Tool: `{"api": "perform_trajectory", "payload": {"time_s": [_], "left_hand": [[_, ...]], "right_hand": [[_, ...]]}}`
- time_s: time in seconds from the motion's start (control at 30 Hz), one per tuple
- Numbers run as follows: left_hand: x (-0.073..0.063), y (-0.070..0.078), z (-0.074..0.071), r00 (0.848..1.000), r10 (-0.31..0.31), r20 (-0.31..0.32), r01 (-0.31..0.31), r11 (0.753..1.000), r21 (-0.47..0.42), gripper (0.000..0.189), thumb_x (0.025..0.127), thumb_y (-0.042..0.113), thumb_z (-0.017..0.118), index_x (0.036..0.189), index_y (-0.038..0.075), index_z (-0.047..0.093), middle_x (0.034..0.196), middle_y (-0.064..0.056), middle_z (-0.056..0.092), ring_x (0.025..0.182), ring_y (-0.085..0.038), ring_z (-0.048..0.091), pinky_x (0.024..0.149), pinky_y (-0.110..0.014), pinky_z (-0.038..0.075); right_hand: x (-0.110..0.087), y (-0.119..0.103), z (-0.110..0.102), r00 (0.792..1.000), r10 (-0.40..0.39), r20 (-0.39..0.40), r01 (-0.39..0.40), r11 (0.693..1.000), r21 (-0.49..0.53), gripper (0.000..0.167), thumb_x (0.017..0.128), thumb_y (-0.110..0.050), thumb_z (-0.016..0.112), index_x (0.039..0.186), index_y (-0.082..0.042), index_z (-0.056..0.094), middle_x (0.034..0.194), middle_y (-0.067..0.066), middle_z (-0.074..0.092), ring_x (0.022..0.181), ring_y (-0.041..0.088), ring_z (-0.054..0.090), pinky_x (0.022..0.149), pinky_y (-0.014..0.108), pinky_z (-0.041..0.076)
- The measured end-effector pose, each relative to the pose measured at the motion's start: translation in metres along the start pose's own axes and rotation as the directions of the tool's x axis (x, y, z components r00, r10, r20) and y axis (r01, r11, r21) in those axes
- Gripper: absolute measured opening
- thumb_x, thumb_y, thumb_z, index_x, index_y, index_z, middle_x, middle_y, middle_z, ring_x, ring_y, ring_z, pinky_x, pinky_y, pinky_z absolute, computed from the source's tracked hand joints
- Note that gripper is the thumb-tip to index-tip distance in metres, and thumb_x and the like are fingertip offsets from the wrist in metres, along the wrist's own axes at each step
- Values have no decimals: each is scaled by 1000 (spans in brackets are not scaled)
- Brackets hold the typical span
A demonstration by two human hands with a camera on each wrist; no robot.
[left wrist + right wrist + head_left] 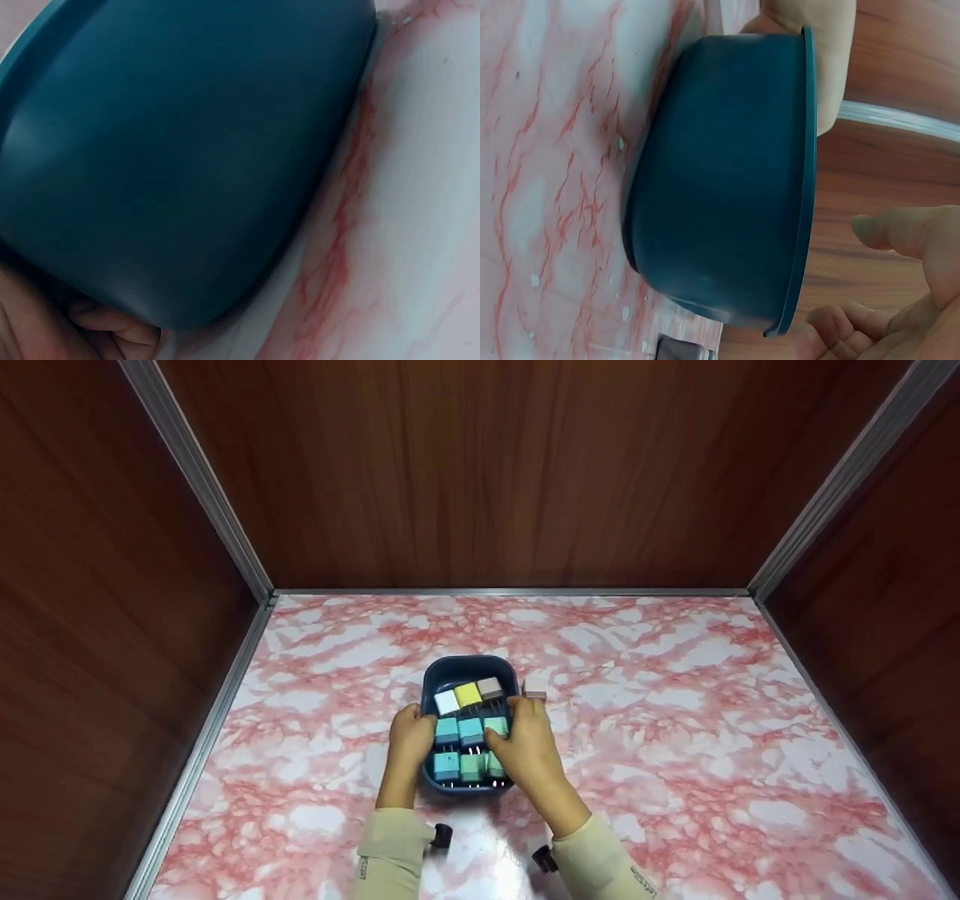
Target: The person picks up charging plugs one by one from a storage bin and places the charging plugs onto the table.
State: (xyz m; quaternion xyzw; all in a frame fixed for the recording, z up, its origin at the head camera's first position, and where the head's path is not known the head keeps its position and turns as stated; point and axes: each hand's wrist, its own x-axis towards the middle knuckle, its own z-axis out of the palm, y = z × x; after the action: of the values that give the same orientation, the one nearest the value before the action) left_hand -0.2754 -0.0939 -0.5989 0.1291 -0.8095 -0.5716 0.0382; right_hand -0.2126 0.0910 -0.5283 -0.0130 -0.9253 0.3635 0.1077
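Observation:
A dark blue plastic bin [469,661] rests on the table, holding several cube-shaped plug adapters with metal prongs. At its far end are a white adapter [447,703], a yellow adapter [467,694] and a pinkish-grey adapter [490,688]; the nearer rows are blue and green. My left hand [412,737] grips the bin's left side at the rim. Over the right rim is my right hand [531,746], thumb and fingers apart, with nothing between them in the right wrist view. Just outside the bin, beyond my right fingers, lies another pinkish-grey adapter [535,688].
The tabletop [675,720] has a red and white marbled cover. Brown wood-grain panels [480,472] with metal edge strips stand at the back and both sides. Black wrist-mounted pieces [442,835] stick out beside both sleeves.

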Motion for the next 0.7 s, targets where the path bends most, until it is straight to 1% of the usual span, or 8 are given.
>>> {"api": "perform_trajectory", "payload": {"time_s": [0.17,0.3,0.43,0.57,0.7], "left_hand": [[0,0,0,1000,-3,6,3,1000,-7,24,80,6,55,64,15,40,62,-1,37,61,-20,36,56,-32,31],[0,-1,-1,1000,-10,11,10,1000,-12,23,79,7,55,64,15,39,62,0,37,61,-20,35,55,-31,30],[0,0,-1,1000,-2,12,2,1000,-5,23,80,7,55,64,15,40,62,-1,37,61,-20,36,56,-31,30],[-1,1,-1,1000,-2,16,2,1000,-4,22,81,7,56,65,14,42,63,-1,39,62,-21,38,57,-32,32],[-1,1,-1,1000,-4,16,4,1000,-5,22,81,6,56,65,13,43,63,-2,40,62,-21,40,57,-32,34]], "right_hand": [[-1,-4,4,999,-29,25,29,999,-20,60,83,-22,83,129,5,57,122,22,57,116,37,59,102,49,48],[-3,-6,9,997,-58,42,60,997,-39,60,82,-22,83,129,6,58,118,21,57,112,35,60,99,47,50],[-5,-8,13,996,-82,39,84,995,-50,58,80,-21,85,125,6,59,115,21,58,108,36,61,97,47,51],[-6,-10,17,995,-88,55,92,994,-60,57,79,-21,86,122,6,59,113,21,58,107,37,61,97,48,51],[-6,-10,19,993,-75,85,82,994,-73,59,79,-22,87,123,6,59,115,21,58,110,37,61,98,48,50]]}}
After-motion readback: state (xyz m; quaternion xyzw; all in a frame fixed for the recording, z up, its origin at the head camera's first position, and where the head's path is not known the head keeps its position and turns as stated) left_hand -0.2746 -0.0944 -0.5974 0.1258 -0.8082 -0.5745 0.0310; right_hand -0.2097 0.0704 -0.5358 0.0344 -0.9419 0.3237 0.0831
